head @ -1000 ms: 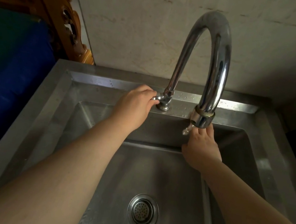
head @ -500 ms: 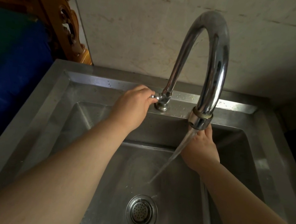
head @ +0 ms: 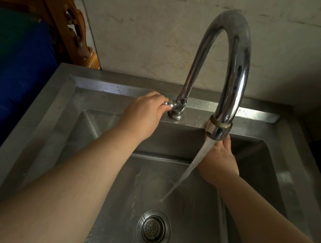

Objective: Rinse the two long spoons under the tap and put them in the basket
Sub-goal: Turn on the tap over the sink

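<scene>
Left hand fingers pinch the tap handle; water runs into the sink. Right hand sits under the spout (finger state unclear); a spoon handle trails below it.

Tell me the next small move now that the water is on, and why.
Probably bring the right hand forward under the stream. The left hand is on the tap handle and water runs from the spout into the sink, but the right hand sits just behind the flow. Whether it holds the spoons cannot be told.
</scene>
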Demonstrator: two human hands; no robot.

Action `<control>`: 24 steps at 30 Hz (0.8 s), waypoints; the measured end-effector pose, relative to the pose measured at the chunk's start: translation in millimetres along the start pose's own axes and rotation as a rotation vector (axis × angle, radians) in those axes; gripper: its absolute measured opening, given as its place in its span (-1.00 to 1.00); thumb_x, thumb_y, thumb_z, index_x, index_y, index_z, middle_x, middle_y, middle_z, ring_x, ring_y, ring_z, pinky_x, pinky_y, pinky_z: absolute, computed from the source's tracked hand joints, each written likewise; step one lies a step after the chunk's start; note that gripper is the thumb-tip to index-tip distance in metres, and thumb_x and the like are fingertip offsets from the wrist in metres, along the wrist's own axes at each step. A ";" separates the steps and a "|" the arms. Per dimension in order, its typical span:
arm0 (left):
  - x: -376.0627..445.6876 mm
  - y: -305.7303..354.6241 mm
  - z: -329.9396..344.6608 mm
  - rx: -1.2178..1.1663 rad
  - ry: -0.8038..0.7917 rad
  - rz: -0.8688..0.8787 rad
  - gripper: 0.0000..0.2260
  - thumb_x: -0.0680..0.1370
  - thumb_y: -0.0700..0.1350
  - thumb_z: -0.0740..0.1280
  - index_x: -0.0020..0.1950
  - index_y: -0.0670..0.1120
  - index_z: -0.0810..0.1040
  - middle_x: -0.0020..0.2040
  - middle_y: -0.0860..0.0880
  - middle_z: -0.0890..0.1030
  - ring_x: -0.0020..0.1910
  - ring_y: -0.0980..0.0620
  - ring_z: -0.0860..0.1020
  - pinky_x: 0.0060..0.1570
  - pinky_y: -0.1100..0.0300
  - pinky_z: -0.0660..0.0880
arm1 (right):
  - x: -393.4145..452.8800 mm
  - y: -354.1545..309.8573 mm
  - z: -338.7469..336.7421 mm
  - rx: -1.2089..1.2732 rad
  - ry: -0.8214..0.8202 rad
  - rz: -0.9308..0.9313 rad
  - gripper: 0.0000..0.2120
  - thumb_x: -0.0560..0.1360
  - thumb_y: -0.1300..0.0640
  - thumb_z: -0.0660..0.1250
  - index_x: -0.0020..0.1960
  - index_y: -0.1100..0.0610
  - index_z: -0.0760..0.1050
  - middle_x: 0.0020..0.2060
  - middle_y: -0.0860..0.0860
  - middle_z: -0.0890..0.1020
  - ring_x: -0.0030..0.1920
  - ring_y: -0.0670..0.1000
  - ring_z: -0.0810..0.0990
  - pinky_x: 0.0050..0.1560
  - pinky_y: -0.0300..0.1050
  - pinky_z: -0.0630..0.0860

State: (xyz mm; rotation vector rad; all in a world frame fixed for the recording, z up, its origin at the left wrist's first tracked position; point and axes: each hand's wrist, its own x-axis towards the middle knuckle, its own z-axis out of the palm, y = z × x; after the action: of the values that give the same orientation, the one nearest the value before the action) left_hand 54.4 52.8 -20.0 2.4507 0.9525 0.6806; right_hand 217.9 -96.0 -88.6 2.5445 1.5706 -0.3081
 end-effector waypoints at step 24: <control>-83.6 28.2 -40.6 0.238 0.023 -0.081 -0.44 0.57 0.13 0.18 0.48 -0.14 0.31 0.45 -0.13 0.38 0.40 -0.17 0.33 0.35 -0.05 0.31 | -109.0 3.9 -21.8 0.358 0.281 0.108 -0.35 0.53 0.07 0.25 0.55 0.05 0.07 0.53 0.03 0.22 0.54 0.10 0.07 0.50 0.12 0.13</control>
State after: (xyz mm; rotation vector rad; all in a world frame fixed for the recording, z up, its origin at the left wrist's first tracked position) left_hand -8.8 -17.2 3.3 2.5947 1.1962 0.5989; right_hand 176.2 -187.4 -40.9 3.0509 1.5801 -0.2457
